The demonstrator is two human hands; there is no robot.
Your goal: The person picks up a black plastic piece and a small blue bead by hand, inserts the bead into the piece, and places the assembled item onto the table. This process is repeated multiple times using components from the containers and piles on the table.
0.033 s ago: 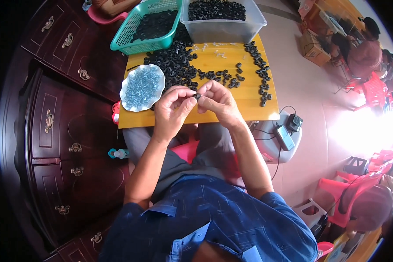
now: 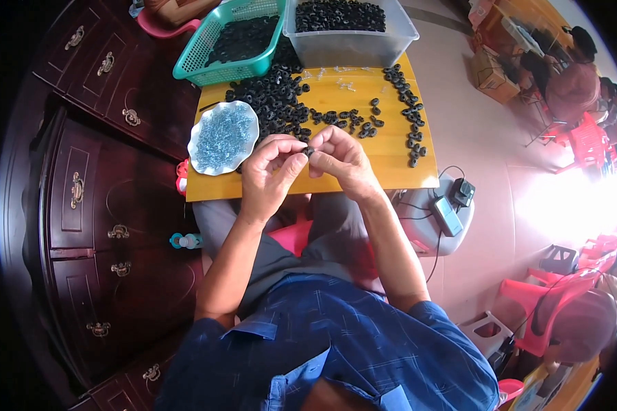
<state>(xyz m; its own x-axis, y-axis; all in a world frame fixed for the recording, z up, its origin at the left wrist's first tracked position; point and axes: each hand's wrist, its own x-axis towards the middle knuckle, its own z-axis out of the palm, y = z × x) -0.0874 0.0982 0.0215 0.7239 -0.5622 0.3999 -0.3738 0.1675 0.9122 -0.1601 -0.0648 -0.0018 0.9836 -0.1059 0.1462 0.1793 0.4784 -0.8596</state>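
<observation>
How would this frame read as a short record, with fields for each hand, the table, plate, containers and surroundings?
Left hand: fingertips pinching a small black part
Right hand: fingertips at the same part, opposite side
Table: yellow, with loose black parts piled at left and strung along the right edge
Plate: white, wavy-rimmed, holding clear bluish pieces
Containers: green basket and clear bin, both holding black pieces
Surroundings: dark wooden cabinet at left

2 hands [image 2: 267, 179] [image 2: 347, 164], 1 white plate [image 2: 253, 129], 1 green basket [image 2: 234, 71], 1 clear bin [image 2: 353, 49]
</observation>
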